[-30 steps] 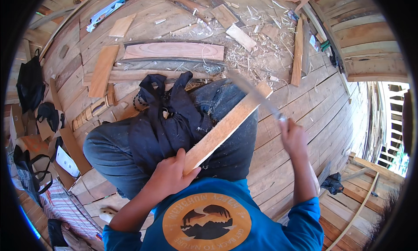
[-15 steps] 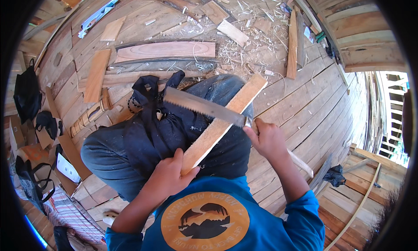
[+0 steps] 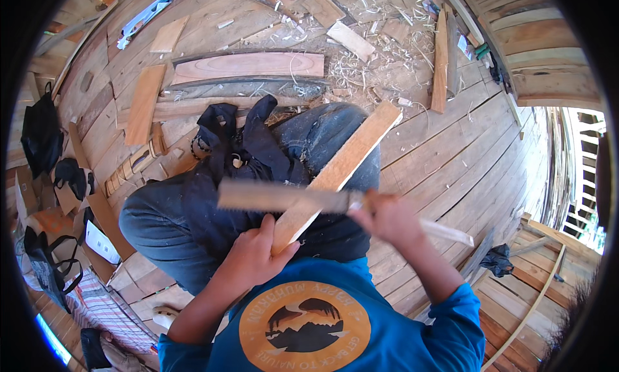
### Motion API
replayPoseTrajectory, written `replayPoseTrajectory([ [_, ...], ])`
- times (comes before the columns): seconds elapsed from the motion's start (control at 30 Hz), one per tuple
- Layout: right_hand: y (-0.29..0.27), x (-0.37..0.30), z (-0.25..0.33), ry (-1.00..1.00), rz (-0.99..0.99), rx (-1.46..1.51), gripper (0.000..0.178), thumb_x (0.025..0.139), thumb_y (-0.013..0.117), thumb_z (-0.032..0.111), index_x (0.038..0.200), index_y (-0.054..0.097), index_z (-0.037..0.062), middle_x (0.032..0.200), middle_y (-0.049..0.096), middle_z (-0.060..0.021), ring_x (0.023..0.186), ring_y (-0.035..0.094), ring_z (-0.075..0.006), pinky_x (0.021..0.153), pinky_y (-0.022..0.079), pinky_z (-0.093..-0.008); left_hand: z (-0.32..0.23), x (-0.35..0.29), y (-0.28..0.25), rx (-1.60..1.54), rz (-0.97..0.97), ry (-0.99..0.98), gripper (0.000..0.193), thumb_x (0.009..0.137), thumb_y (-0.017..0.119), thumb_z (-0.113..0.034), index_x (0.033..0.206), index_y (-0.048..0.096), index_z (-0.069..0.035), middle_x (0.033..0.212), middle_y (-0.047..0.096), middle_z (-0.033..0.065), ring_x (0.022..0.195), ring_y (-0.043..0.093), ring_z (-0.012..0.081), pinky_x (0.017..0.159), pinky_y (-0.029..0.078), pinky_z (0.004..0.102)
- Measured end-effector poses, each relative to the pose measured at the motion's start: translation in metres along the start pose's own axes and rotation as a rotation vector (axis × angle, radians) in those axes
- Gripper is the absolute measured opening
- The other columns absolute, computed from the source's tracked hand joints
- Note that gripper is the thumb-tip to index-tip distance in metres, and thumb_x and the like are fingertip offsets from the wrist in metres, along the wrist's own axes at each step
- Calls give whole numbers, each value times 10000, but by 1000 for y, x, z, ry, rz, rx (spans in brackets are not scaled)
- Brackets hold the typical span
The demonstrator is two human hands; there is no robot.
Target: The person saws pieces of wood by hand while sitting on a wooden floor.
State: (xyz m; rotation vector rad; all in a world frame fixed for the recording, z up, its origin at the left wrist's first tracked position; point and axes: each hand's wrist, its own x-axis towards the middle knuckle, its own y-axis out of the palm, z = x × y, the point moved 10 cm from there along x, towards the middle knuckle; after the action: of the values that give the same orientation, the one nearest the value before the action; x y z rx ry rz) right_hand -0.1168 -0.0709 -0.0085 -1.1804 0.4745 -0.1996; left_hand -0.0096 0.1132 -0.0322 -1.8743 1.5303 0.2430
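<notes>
Head view looks down on a person seated on a plank floor [image 3: 464, 153], knees up, with a slat [image 3: 335, 175] resting across the lap. Left hand [image 3: 255, 259] grips the near end of the slat, fingers [image 3: 240, 272] curled under it and thumb up its side, so they are closed on the wood. Right hand [image 3: 387, 217] is wrapped round the handle of a saw [image 3: 284, 196], fist shut; the blade is blurred with motion and lies across the slat close to the left hand, running out to the person's left.

The slat's long axis runs on a diagonal, from the near end at the left hand up and away to the right, its far end [image 3: 387, 113] free over the knee and pointing toward the shavings [image 3: 367, 62] on the floor. The saw crosses it at a wide angle, nearly level in the picture.

By its look the slat is light, dry, stiff wood, thin enough to flex or chatter a little under the blade, with sawn edges that could splinter. The sound place to hold it seems to be where the left hand is, close beside the cut, pressing it down on the thigh; a grip at the far end would likely let it wobble. Offcuts and a broad board [image 3: 248, 66] lie well apart, beyond the knees
</notes>
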Motion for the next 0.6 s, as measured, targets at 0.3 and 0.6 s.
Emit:
replayPoseTrajectory([
  [0.3, -2, 0, -7, 96, -1, -26, 515, 872, 562, 546, 727, 546, 52, 528, 554, -155, 517, 605, -353, 464, 478, -431, -4, 10, -6, 92, -3, -1, 543, 865, 643, -316, 1106, 421, 116, 796, 600, 342, 794, 612, 498, 657, 494, 497],
  [0.6, -9, 5, -10, 57, -48, 8, 518, 889, 545, 531, 713, 542, 44, 531, 560, -168, 526, 608, -368, 479, 481, -449, -9, 14, -4, 113, -10, 60, 537, 879, 617, -358, 1055, 428, 113, 756, 606, 340, 727, 629, 483, 621, 517, 500],
])
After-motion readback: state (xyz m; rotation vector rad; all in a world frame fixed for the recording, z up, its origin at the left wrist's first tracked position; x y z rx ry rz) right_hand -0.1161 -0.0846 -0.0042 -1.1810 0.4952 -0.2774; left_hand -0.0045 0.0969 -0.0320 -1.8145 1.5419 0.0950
